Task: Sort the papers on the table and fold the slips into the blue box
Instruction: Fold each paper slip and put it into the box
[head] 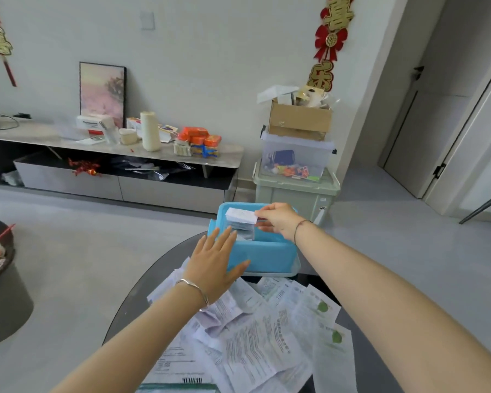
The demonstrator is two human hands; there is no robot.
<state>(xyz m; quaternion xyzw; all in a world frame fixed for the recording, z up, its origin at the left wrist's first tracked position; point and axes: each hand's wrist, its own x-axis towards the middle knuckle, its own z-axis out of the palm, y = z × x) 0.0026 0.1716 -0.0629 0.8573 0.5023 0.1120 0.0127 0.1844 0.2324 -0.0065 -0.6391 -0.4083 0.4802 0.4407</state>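
The blue box (pixel 267 258) stands at the far edge of the dark round table (pixel 142 290). My right hand (pixel 278 219) hovers over its open top and pinches a folded white slip (pixel 241 214). Beneath that slip, more folded slips (pixel 243 231) stand inside the box. My left hand (pixel 214 265) lies flat with straight fingers against the box's near left corner. A heap of printed papers (pixel 255 336) covers the table between the box and me.
Beyond the table is grey floor. A low TV cabinet (pixel 125 177) cluttered with boxes runs along the far wall. Stacked storage bins with a cardboard box (pixel 298 154) stand right of it. A dark round stool (pixel 3 279) sits at the left.
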